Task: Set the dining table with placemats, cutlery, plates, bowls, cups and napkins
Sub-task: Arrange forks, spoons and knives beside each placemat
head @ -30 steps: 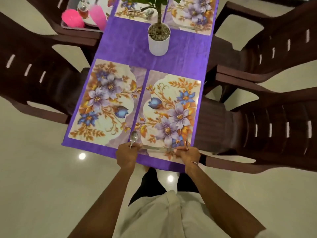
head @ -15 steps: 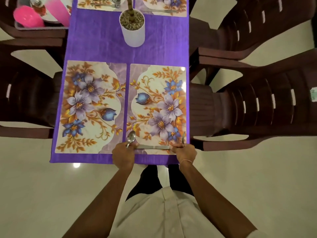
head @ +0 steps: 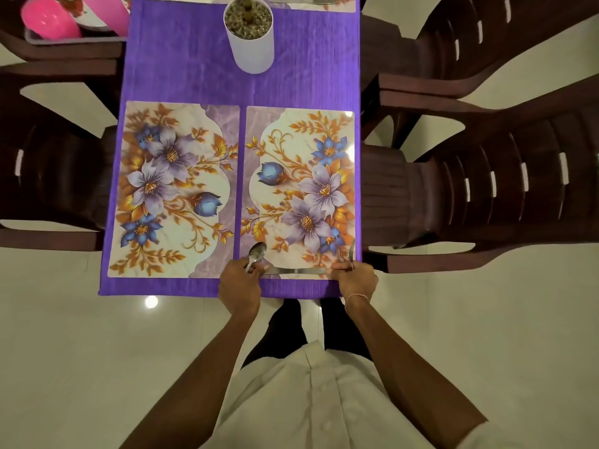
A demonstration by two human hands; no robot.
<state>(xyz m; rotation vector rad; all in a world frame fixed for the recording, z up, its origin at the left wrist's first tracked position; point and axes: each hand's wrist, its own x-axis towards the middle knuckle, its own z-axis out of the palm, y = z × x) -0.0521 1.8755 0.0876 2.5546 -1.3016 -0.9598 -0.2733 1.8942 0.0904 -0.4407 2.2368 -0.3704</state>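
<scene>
Both forearms are reaching over the table's (head: 194, 69) near edge to the right placemat (head: 301, 150), where a knife (head: 296, 270) is lying along the near border. The left hand (head: 240, 283) is curling its fingers round a spoon (head: 257, 254), the right hand (head: 355, 278) round a fork (head: 352, 251).

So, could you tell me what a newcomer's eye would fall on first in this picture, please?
Probably the two bright floral placemats side by side on the purple tablecloth. Next, the hands at the near edge of the right placemat: the left hand grips a spoon, the right hand a fork, with a knife lying flat between them. A white plant pot stands mid-table beyond.
</scene>
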